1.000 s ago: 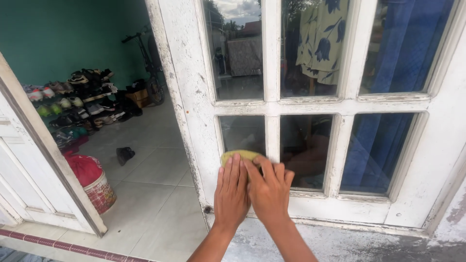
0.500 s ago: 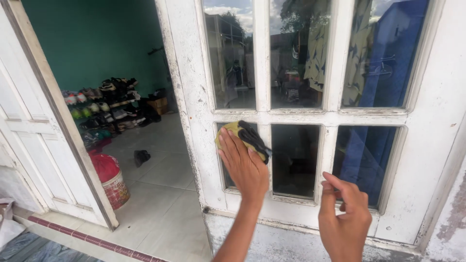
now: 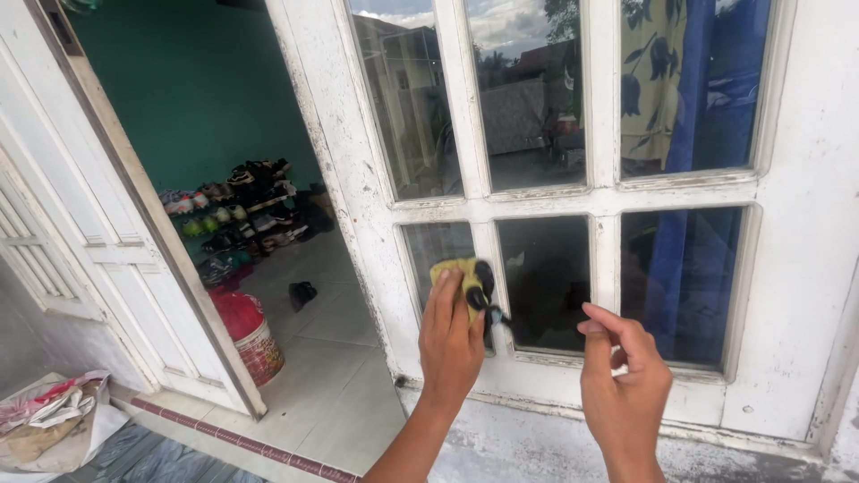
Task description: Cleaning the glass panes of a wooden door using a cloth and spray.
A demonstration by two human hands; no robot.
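At the lower centre of the frame, the left hand [image 3: 452, 344] presses a yellow sponge with a dark scouring side [image 3: 463, 284] flat against the glass, fingers spread over it and gripping it from behind. The sponge sits on the lower left pane [image 3: 436, 252] of the white, paint-chipped wooden door [image 3: 358, 179], touching the vertical bar between that pane and the middle one. To its right, the right hand [image 3: 625, 389] hovers just before the lower rail, empty, with forefinger and thumb loosely curled toward each other, apart from the glass. Beyond the door's edge, at centre left, a pale tiled floor [image 3: 313, 358] leads into a green-walled room with a shoe rack full of shoes [image 3: 237, 210]. A red-lidded bucket [image 3: 249, 335] stands near the open white shutter door [image 3: 98, 268], and a crumpled sack [image 3: 49, 425] lies in the lower left corner.
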